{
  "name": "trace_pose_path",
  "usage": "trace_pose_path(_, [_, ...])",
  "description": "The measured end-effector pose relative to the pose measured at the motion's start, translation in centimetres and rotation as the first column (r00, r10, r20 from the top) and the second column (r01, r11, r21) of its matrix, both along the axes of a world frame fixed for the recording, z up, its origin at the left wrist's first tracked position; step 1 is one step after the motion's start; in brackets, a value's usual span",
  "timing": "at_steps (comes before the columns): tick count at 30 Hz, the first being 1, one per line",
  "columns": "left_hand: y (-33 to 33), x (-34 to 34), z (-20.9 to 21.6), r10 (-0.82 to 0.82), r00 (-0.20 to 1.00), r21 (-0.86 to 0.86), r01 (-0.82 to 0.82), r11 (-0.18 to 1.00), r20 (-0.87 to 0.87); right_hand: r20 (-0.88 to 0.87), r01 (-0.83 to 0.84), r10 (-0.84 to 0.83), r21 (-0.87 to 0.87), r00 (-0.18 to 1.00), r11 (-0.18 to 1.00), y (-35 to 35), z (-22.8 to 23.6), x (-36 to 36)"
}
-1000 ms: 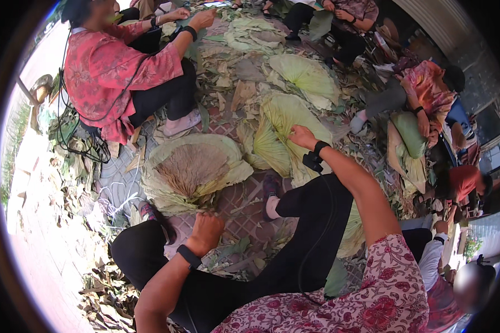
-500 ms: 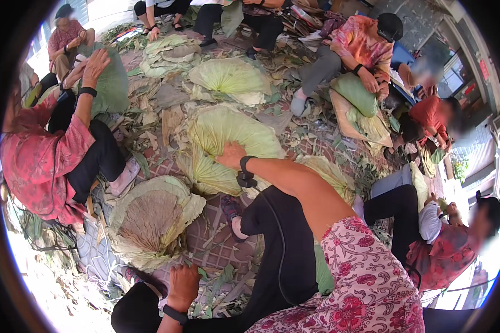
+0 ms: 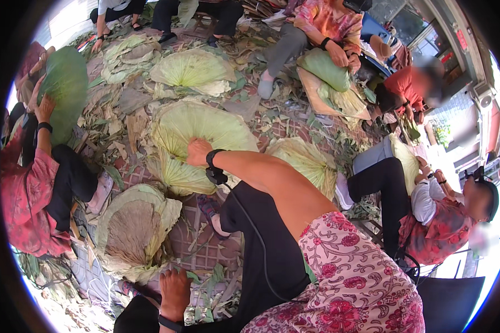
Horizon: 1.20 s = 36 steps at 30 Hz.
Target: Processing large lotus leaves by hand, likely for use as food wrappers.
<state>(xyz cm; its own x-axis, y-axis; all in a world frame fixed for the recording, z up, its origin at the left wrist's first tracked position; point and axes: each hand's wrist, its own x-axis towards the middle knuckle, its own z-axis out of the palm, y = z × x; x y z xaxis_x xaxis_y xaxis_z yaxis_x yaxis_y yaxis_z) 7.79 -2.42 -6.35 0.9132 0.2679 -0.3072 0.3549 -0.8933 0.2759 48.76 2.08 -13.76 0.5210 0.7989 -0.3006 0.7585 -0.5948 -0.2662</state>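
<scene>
My right hand (image 3: 198, 151) is closed at the middle of a large pale green lotus leaf (image 3: 222, 125), its fingertips hidden against the leaf. That leaf lies on the ground in front of me, over another yellowish leaf (image 3: 178, 175). Low in the view, my left hand (image 3: 175, 291) is held by my left knee, its fingers curled in and nothing showing in them. Just beyond it sits a pile of dried lotus leaves (image 3: 130, 230), brown in the centre with pale edges.
More leaf piles (image 3: 194, 69) lie farther off, and another (image 3: 303, 161) is right of my arm. Leaf scraps (image 3: 128, 133) litter the paving. Co-workers sit around; one at left holds a green leaf (image 3: 66, 91), another at far right a folded leaf (image 3: 325, 69). A black cable (image 3: 255, 233) trails from my right wrist.
The whole view has shifted, so most things now appear farther left. My right hand stays on the same leaf, its fingers drawn in closer. The co-worker at left has turned the green leaf upright.
</scene>
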Motion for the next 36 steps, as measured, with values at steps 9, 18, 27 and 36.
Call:
trace_pose_path(9, [0.8,0.5,-0.5,-0.071,0.99,0.061,0.064,0.996,0.122,0.162,-0.13,0.107,0.136,0.981,0.982,-1.8,-0.6,1.0])
trace_pose_path(18, [2.3,-2.7,-0.7,0.106,0.994,-0.005,-0.106,0.994,0.001,0.03,-0.175,0.194,0.581,0.98,0.795,-0.9,10.2,-4.9])
trace_pose_path(27, [3.8,-2.2,4.0,0.323,0.918,-0.164,-0.291,0.943,0.228,-0.881,0.687,0.389,0.458,0.269,0.564,-6.9,21.2,-12.3])
trace_pose_path(36, [5.3,-2.2,1.7,0.947,0.283,-0.876,-0.405,0.262,0.152,-0.879,0.776,0.409,0.075,-0.245,0.627,-7.2,13.9,-10.4])
